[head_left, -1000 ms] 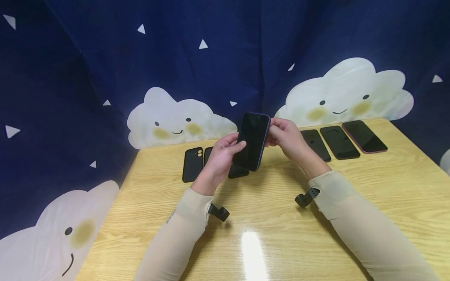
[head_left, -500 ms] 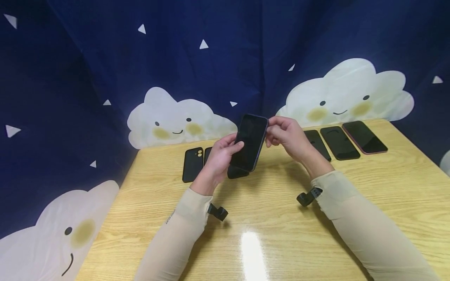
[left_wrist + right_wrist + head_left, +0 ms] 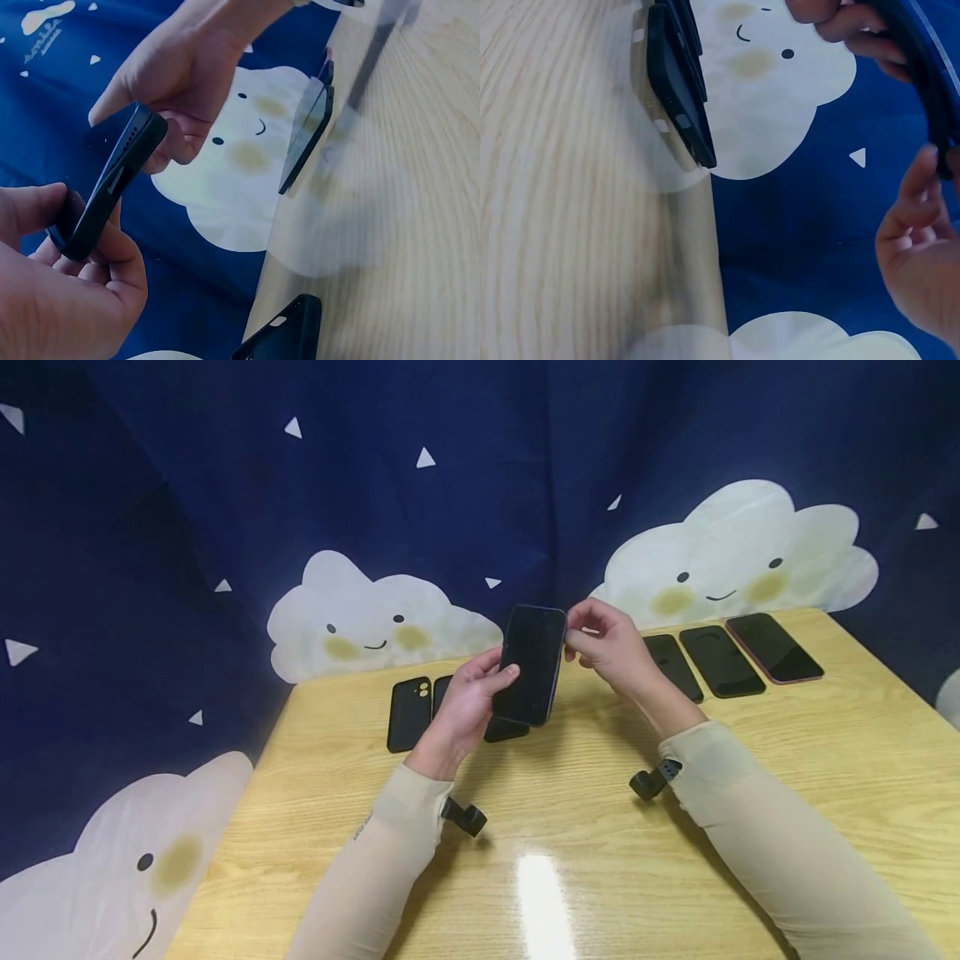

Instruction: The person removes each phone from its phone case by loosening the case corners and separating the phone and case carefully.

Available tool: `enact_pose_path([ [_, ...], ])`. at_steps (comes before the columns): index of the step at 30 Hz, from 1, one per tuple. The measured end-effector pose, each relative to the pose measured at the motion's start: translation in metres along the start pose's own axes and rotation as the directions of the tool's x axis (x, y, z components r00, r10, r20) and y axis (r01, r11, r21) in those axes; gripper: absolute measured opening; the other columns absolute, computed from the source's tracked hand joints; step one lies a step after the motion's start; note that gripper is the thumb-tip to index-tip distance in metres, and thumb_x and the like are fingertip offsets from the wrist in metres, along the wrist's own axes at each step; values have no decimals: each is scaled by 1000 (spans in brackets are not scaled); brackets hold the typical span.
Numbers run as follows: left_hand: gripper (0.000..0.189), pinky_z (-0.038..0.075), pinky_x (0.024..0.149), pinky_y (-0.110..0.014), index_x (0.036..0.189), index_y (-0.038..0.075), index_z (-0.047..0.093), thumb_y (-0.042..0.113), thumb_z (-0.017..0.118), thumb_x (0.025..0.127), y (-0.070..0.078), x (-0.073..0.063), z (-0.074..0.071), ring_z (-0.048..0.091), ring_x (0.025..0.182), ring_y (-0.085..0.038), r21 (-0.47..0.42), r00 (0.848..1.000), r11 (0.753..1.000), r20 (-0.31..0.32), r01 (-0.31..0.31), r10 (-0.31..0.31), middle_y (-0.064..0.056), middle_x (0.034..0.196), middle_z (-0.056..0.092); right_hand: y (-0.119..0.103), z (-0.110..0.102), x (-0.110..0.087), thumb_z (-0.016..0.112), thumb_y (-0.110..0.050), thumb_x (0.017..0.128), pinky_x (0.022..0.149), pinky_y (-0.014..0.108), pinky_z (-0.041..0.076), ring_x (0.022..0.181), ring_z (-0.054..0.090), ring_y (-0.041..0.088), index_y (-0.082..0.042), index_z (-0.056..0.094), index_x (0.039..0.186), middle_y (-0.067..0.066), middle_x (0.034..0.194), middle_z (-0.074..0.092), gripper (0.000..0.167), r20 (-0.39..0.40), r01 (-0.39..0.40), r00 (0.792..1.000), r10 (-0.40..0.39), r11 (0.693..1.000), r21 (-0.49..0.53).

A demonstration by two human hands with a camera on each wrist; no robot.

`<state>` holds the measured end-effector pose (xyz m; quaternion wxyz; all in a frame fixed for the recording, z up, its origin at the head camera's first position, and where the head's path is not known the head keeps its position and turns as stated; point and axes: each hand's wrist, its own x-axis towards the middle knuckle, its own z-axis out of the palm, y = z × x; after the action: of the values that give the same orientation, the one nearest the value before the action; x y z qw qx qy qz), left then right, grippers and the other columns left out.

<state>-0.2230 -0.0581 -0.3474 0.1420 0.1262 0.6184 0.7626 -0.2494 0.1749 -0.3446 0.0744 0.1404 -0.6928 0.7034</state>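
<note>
Above the table, my left hand [image 3: 468,697] grips a smartphone [image 3: 531,664] by its left side, thumb across the dark screen. A dark phone case [image 3: 127,166] wraps its edge; the left wrist view shows its side cut-out, with the small round holes of the phone's end beside it. Whether the phone sits fully inside cannot be told. My right hand [image 3: 611,647] pinches the case at the phone's upper right edge with thumb and bent fingers. The back of the phone is hidden in the head view.
An empty black phone case [image 3: 409,714] lies at the table's back left. Two dark pieces beside it are partly covered by the left hand and the held phone. Three dark-screened phones [image 3: 722,660] lie in a row at the back right, before a blue cloud-patterned curtain [image 3: 480,485].
The held phone has shifted slightly left and its tilt has altered a little. The right hand has moved slightly left with it, its fingers now a bit lower along the edge.
</note>
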Motion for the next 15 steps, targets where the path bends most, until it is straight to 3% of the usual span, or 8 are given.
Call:
enact_pose_path([
  [3,34,59,84,-29,137,8,66,12,63,103,-2,0,1,71,104,-15,0,999,1000,-45,-4,4,-9,128,71,-2,1,-1,67,-5,97,56,22,44,73,58,13,-7,68,102,-3,88,62,6,-27,2,1000,-6,989,-148],
  [6,33,60,78,-29,134,9,68,12,67,102,-4,0,2,73,93,-14,4,993,1000,-121,-4,4,-8,119,74,-5,4,-3,65,-9,99,58,24,45,75,58,14,-4,68,114,1,89,63,17,1,-39,999,40,976,-213],
  [10,32,60,72,-29,131,11,70,13,72,99,-6,1,3,74,82,-14,5,974,1000,-226,-2,3,-7,108,75,-8,10,-5,63,-15,100,62,31,49,78,68,24,-5,59,134,8,95,68,35,89,-112,987,136,967,-227],
  [15,31,60,69,-30,128,14,70,16,74,98,-6,3,4,74,79,-15,18,956,1000,-291,-7,12,-9,107,77,-6,16,-7,75,-19,96,63,37,51,80,72,33,-14,46,152,9,94,71,64,163,-135,971,176,963,-234],
])
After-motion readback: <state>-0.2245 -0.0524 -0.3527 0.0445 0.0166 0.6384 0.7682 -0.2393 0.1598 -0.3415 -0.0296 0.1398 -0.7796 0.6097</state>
